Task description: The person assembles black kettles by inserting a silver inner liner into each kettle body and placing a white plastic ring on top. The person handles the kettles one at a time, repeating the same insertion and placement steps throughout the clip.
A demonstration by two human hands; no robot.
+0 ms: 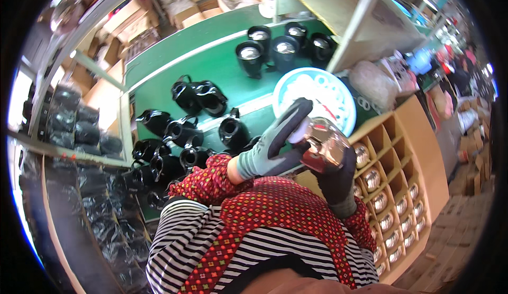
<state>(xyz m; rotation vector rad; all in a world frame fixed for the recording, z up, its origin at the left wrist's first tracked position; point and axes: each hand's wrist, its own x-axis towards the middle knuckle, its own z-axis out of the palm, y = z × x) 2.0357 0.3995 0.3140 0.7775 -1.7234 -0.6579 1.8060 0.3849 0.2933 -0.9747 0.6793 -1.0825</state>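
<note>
Flask clamped in right hand, left hand pinching white piece at its 10 o'clock; slick surface could slip gloves, striking bowl at 12 o'clock

Past the far edge of the green surface, we can see brown boxes. Off its left edge, we see black things in clear bags. By its right edge stand a pale post and a cloudy plastic bag.
</note>
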